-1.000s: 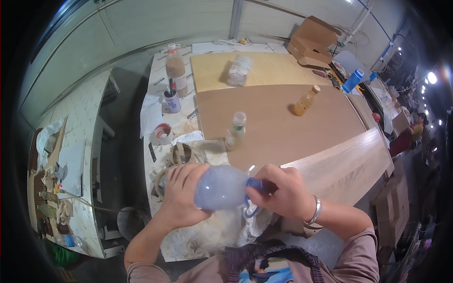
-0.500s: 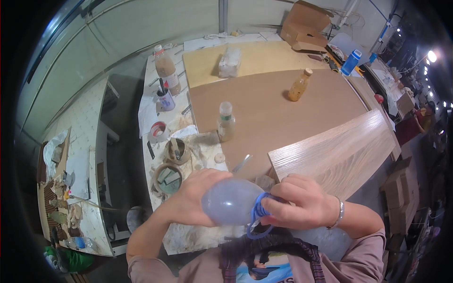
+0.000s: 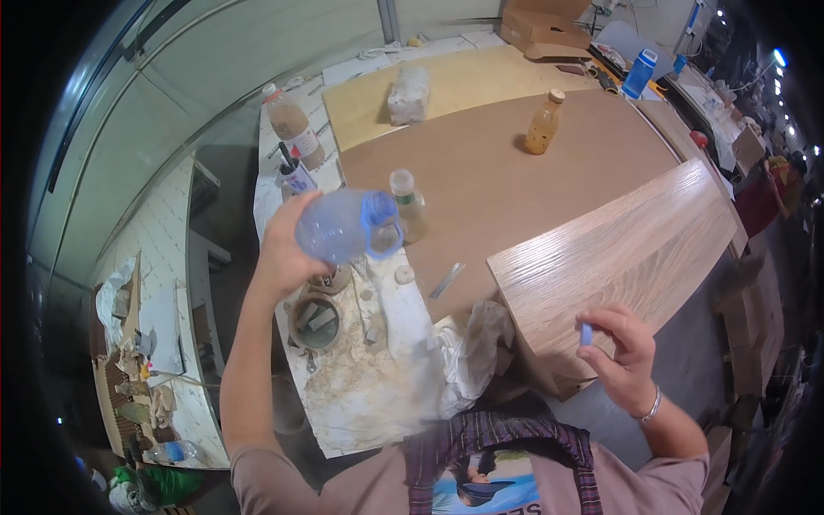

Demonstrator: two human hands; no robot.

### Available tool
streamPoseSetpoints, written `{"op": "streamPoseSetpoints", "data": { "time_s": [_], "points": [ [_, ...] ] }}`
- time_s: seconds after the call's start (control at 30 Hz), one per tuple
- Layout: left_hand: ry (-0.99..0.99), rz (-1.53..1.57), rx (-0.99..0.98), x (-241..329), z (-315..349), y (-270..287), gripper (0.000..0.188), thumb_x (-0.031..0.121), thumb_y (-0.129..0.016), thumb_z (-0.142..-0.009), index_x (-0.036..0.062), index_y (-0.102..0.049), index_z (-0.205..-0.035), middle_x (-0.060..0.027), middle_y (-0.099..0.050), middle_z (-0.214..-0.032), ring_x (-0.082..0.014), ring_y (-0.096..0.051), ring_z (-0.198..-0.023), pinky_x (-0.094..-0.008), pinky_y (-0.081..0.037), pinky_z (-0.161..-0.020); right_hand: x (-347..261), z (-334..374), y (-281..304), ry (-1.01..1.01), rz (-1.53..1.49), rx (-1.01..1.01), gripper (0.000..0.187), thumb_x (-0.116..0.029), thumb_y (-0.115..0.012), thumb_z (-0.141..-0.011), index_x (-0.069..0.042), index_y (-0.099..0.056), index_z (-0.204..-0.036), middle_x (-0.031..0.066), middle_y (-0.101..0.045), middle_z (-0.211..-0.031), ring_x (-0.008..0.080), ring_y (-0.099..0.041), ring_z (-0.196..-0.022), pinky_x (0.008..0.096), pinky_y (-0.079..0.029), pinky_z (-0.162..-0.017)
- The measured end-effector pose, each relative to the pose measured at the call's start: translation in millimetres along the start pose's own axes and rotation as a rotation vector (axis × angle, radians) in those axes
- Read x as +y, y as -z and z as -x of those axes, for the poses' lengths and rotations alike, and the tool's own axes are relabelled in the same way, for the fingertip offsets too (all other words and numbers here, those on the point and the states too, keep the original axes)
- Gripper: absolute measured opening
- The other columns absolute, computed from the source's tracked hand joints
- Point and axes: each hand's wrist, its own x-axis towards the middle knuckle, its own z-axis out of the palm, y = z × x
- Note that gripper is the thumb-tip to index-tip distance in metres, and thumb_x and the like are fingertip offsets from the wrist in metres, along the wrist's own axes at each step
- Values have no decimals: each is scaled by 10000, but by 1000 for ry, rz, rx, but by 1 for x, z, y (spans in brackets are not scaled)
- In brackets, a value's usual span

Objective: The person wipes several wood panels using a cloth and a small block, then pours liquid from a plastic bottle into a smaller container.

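My left hand (image 3: 286,245) grips a large clear bluish plastic bottle (image 3: 335,230) by its body, tilted on its side. Its blue neck, without a cap, and the blue carrying loop point right. Close behind that neck stands a small clear bottle (image 3: 410,210) with a green band. A pale round lid (image 3: 403,275) lies on the table just in front of it. Out to the right, over the wood-grain board, my right hand (image 3: 625,356) pinches a small blue bottle cap (image 3: 586,333) between thumb and fingers.
Below the large bottle sits a bowl (image 3: 315,321) with greenish blocks. A wood-grain board (image 3: 618,257) juts over the table's right side. Farther back stand a bottle of amber liquid (image 3: 542,129), a tall brownish bottle (image 3: 293,129), a white wrapped block (image 3: 408,96) and a blue bottle (image 3: 639,74).
The cap has come off the large bottle. My left hand has carried the bottle up and left toward the small bottle, while my right hand has moved right and down with the cap.
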Motion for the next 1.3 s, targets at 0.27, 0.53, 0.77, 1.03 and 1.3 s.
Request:
{"op": "streamPoseSetpoints", "data": {
  "time_s": [0.27,0.53,0.77,1.03,1.3],
  "points": [
    [-133,-422,155,-56,-61,0,832,54,-814,-447,41,-607,-1252,-163,-655,-1170,-370,-620,-1104,-442,-478,-962,30,74,-26,-637,-424,401,307,-7,-751,-861,45,-650,-1146,44,-597,-1027,89,-608,-866,203,-486,-764],
    [-205,-511,89,-63,-80,-10,838,51,-799,-461,47,-585,-1271,-136,-636,-1179,-363,-584,-1140,-453,-414,-992,42,77,-36,-454,-181,464,348,-106,-811,-827,37,-667,-1110,53,-603,-928,109,-594,-797,223,-477,-708],
    [-227,-596,61,-55,-84,-12,849,22,-803,-488,70,-567,-1302,-126,-608,-1221,-349,-554,-1186,-460,-384,-1028,42,75,-38,-412,-120,454,327,-88,-802,-821,30,-669,-1095,52,-594,-912,107,-561,-752,225,-452,-669],
    [-282,-678,88,-48,-87,-12,877,26,-814,-461,69,-571,-1302,-134,-618,-1247,-352,-559,-1187,-462,-394,-1025,44,75,-38,-367,-35,447,334,-121,-806,-815,26,-672,-1083,55,-587,-883,124,-541,-732,241,-433,-651],
    [-327,-707,96,-46,-91,-12,795,8,-773,-527,68,-576,-1294,-130,-620,-1240,-346,-557,-1193,-452,-373,-1045,43,74,-38,-357,-19,448,331,-113,-803,-811,23,-674,-1083,64,-595,-889,134,-553,-738,245,-444,-659]
  ]
}}
